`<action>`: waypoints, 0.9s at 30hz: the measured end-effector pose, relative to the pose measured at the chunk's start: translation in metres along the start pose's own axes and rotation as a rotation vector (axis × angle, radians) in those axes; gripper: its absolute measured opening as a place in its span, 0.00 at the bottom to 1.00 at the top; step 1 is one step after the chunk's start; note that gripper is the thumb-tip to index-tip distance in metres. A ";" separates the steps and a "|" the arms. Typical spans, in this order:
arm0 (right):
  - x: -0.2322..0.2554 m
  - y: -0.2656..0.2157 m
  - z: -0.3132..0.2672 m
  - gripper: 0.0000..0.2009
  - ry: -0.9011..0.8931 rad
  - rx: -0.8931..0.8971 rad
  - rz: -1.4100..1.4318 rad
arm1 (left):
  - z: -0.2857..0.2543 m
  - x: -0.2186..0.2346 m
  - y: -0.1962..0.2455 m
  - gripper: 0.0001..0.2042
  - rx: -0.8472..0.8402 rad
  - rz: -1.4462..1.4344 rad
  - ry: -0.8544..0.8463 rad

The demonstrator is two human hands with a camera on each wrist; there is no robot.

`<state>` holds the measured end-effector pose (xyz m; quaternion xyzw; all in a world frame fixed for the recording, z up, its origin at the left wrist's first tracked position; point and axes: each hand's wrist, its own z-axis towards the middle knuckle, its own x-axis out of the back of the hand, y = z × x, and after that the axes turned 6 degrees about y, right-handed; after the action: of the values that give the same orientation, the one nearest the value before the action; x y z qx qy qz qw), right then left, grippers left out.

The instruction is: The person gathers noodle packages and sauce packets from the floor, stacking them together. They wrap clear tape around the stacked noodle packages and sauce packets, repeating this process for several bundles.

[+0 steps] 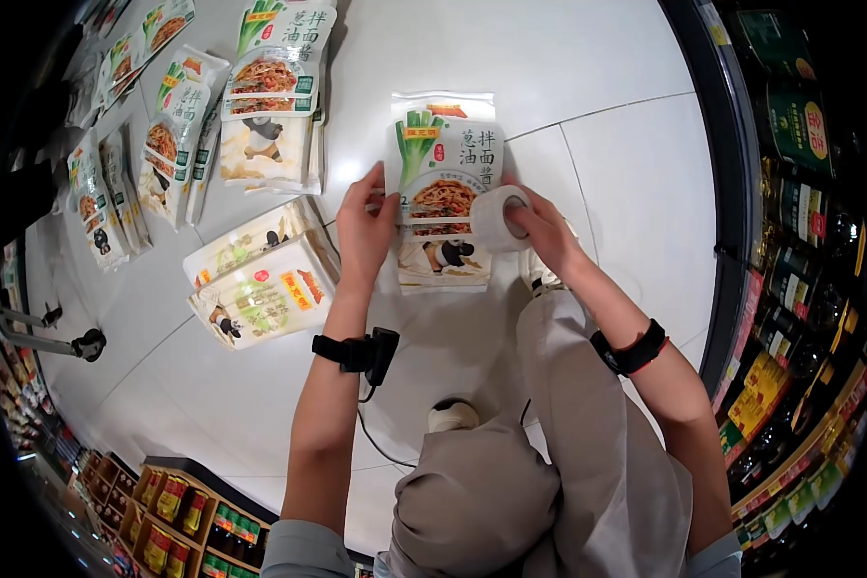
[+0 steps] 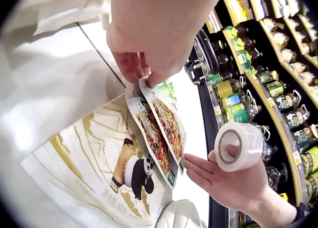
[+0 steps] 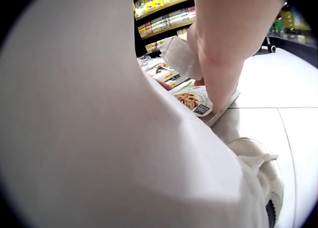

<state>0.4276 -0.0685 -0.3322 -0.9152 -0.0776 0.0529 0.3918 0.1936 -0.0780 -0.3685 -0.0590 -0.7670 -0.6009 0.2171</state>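
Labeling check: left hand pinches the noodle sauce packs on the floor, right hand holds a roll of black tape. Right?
Not quite. The roll of tape in the right hand is white or clear, not black, as the head view shows. The left hand does pinch the noodle sauce packs.

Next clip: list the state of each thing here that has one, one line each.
left hand: pinching the packets' left edge
right hand: roll hung on thumb, fingers straight
tape roll: off the floor
noodle packets: stacked, lying on the floor
other packets: lying bundled on the floor
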 end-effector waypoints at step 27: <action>-0.021 -0.053 -0.031 0.11 0.133 0.408 0.236 | -0.047 -0.024 0.117 0.17 -0.154 -0.351 0.031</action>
<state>0.4062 -0.0582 -0.2719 -0.8213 0.0682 0.0527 0.5639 0.2686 -0.0868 -0.2646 0.0684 -0.7137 -0.6874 0.1156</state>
